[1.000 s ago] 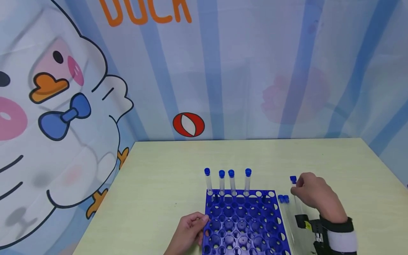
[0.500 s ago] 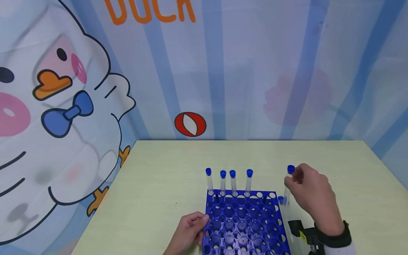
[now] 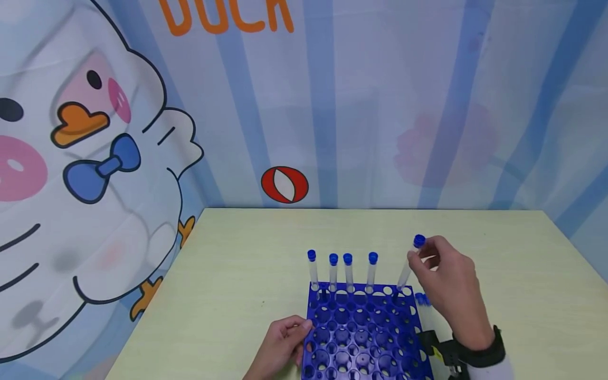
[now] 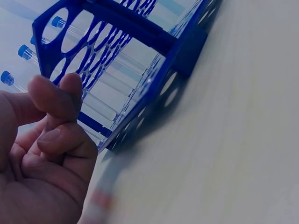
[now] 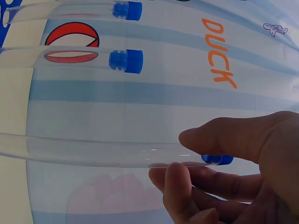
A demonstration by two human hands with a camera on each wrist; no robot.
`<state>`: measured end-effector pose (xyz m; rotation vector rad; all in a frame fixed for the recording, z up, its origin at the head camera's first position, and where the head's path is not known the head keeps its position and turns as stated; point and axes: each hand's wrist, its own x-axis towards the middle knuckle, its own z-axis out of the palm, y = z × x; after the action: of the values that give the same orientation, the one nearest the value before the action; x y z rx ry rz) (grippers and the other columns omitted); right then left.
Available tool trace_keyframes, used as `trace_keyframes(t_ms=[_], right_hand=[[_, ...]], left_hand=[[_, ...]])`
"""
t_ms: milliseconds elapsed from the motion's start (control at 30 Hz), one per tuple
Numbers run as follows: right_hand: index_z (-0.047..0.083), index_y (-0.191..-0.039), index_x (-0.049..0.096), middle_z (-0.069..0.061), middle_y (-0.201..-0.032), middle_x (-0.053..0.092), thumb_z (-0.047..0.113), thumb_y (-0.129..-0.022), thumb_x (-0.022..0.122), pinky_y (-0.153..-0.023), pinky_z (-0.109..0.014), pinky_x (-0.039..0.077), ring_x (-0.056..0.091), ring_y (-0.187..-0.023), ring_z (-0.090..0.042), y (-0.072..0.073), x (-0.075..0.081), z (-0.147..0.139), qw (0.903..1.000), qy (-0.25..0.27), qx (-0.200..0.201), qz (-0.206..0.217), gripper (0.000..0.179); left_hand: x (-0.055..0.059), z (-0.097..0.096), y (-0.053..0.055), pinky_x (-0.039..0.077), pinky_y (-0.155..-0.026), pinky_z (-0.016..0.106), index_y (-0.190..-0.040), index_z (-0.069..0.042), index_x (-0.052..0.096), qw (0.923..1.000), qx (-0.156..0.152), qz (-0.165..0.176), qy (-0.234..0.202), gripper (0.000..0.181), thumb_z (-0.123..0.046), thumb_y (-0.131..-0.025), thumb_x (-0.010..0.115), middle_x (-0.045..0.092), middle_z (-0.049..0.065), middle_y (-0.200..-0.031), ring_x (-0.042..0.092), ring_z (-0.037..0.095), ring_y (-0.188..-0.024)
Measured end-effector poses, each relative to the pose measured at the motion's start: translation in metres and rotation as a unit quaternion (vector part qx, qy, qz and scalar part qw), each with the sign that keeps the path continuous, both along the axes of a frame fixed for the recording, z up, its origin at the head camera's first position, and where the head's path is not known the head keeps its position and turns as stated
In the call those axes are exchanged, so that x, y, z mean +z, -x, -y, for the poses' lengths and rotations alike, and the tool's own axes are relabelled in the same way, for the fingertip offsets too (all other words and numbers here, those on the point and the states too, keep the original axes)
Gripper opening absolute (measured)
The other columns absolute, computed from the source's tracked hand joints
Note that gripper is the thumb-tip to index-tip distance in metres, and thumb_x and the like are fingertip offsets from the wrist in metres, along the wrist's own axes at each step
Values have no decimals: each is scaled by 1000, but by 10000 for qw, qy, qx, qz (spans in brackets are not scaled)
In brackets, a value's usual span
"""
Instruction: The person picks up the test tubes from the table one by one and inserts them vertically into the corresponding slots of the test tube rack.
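Observation:
A blue test tube rack [image 3: 351, 332] stands on the table, with several blue-capped clear tubes upright in its far row, among them one test tube [image 3: 371, 272]. My left hand [image 3: 280, 343] pinches the rack's left edge between thumb and fingers; the left wrist view also shows this hand [image 4: 51, 154] at the rack's end frame. My right hand [image 3: 448, 282] holds another clear test tube [image 5: 103, 151] near its blue cap, between thumb and fingers. This tube leans slightly, and its lower end overlaps the rack's far right corner in the head view.
More blue-capped tubes [image 3: 422, 299] lie on the table just right of the rack, partly behind my right wrist. The pale wooden table [image 3: 237, 264] ends at a printed cloth backdrop [image 3: 361, 105].
My right hand has lifted the tube from right of the rack and carried it leftward to the rack's far right corner. The left hand keeps its hold.

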<state>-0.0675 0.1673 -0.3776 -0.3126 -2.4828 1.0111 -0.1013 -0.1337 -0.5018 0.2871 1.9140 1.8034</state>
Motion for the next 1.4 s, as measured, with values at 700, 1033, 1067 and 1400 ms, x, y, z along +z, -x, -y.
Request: trace_keyframes(t_ms=[700,1033,1067,1400], right_hand=[[0,-98,57,-11,-86,61,17,-86,61,-63,-36,51,58,-77,-23,20,-21,11,9932,-51,911,723,21],[0,-96,55,-12,-88,62,17,-85,60,-63,-37,51,60,-78,-24,22,-22,9,9874,21,1082,1156,20],[0,-96,55,-12,-88,62,16,-85,60,-63,-37,51,60,-78,-24,22,-22,9,9869,31,1101,1181,20],[1,-99,53,-11,-88,62,16,-84,62,-62,-36,51,60,-78,-24,24,-25,9,9832,149,1172,1389,23]], left_hand=[[0,-1,0,37,-42,19,-103,13,56,9997,-111,-155,-156,41,-27,-95,51,59,1,-65,45,9,-42],[2,-1,-1,38,-42,19,-100,11,58,9999,-37,-136,-67,41,-29,-93,54,59,1,-65,45,8,-43],[1,-1,-1,38,-42,19,-100,11,58,9999,-31,-118,-67,41,-29,-93,54,59,1,-65,45,8,-43],[0,0,-1,38,-42,19,-102,13,56,9999,-66,-108,-83,42,-28,-94,52,59,1,-65,45,8,-42]])
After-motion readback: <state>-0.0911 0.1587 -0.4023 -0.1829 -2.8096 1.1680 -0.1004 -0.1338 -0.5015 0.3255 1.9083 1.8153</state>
